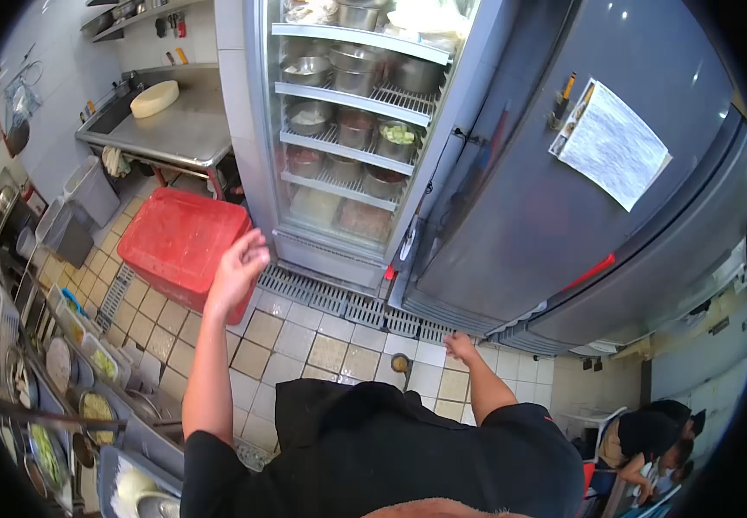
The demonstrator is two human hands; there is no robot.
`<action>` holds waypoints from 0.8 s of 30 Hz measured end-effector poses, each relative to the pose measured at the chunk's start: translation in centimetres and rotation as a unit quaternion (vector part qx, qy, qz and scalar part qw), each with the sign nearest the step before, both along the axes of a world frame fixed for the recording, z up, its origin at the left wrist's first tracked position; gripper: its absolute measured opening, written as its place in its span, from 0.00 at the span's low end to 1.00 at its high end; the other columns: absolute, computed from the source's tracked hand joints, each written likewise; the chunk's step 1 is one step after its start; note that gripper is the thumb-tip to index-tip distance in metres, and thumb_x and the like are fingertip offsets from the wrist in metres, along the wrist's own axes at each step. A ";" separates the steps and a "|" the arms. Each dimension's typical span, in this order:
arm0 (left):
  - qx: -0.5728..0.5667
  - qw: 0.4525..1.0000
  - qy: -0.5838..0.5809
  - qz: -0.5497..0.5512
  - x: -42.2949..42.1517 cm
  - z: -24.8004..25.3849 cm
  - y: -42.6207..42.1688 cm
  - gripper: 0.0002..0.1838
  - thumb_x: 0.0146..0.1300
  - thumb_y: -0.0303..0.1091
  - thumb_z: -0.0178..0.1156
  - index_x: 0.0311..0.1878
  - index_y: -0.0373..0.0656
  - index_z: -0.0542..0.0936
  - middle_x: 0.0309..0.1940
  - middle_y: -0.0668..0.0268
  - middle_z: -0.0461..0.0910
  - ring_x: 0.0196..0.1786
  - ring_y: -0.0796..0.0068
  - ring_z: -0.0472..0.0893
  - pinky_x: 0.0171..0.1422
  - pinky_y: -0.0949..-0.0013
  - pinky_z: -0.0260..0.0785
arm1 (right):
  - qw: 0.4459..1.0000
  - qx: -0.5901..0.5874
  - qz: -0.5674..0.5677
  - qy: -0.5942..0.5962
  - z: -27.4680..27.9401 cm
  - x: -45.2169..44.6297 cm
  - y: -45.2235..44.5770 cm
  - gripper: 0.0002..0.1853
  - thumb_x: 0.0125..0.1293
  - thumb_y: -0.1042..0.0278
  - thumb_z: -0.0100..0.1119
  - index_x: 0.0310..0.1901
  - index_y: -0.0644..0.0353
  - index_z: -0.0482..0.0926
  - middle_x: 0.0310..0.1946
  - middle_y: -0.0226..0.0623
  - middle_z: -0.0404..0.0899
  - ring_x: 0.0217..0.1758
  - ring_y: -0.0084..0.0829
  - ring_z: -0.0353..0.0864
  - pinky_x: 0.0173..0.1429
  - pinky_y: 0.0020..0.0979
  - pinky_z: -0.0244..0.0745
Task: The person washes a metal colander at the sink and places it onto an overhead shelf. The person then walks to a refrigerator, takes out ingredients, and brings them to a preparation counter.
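Note:
My left hand (244, 263) is raised in front of the red cooler box (179, 242), its fingers apart and slightly curled, with nothing in it. Over the tiled floor, lower right of the fridge, is my right hand (458, 346); its fingers look bent, and whether it holds anything is too small to tell. Ahead stands a glass-fronted fridge (335, 259) with metal pots and bowls on its shelves. One pot of pale green pieces (397, 136) sits on the right of a middle shelf.
Grey steel refrigerators (512, 216) stand on the right, one with a paper (615, 142) on it. A steel sink counter (166, 134) is at upper left, food containers (97, 406) at lower left. Seated people (650, 436) are at far right. A small cup (400, 363) is on the floor.

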State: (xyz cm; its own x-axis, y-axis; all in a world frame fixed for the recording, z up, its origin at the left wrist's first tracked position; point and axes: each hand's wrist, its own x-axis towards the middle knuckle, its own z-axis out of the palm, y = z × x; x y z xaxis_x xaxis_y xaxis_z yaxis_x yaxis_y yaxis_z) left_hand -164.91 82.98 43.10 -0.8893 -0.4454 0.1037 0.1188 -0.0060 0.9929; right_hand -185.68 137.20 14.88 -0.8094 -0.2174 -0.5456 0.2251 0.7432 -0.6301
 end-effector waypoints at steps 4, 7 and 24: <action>-0.069 0.996 0.039 0.027 -12.8 2.2 -10.1 0.33 0.59 0.30 0.62 0.65 0.32 0.62 0.57 0.59 0.71 0.56 0.73 0.73 0.61 0.71 0.65 | 0.992 -0.116 -0.004 0.038 2.5 -2.8 -14.1 0.16 0.63 0.54 0.58 0.41 0.59 0.79 0.29 0.29 0.79 0.31 0.22 0.79 0.29 0.25 0.70; -0.170 0.981 -0.002 0.090 -24.2 4.0 -19.5 0.45 0.52 0.43 0.68 0.67 0.30 0.58 0.63 0.47 0.63 0.65 0.59 0.66 0.67 0.64 0.59 | 0.985 -0.169 0.013 0.016 5.2 -0.2 -20.8 0.18 0.63 0.53 0.58 0.46 0.59 0.77 0.35 0.29 0.79 0.35 0.23 0.79 0.34 0.24 0.72; -0.200 0.949 0.067 0.232 -37.8 4.9 -31.6 0.39 0.40 0.51 0.73 0.47 0.29 0.71 0.43 0.46 0.77 0.46 0.54 0.78 0.52 0.59 0.68 | 0.920 -0.222 -0.285 -0.149 3.8 12.7 -34.9 0.18 0.63 0.59 0.57 0.51 0.59 0.74 0.43 0.35 0.79 0.43 0.31 0.81 0.45 0.33 0.74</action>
State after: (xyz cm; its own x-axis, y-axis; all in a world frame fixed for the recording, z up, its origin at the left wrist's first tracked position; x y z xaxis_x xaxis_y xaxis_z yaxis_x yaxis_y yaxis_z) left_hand -202.70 51.38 48.04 -0.5733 -0.6873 0.4461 0.1419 0.4529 0.8802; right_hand -172.95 102.29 18.70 -0.6902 -0.0580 -0.7213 0.7105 0.1344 -0.6907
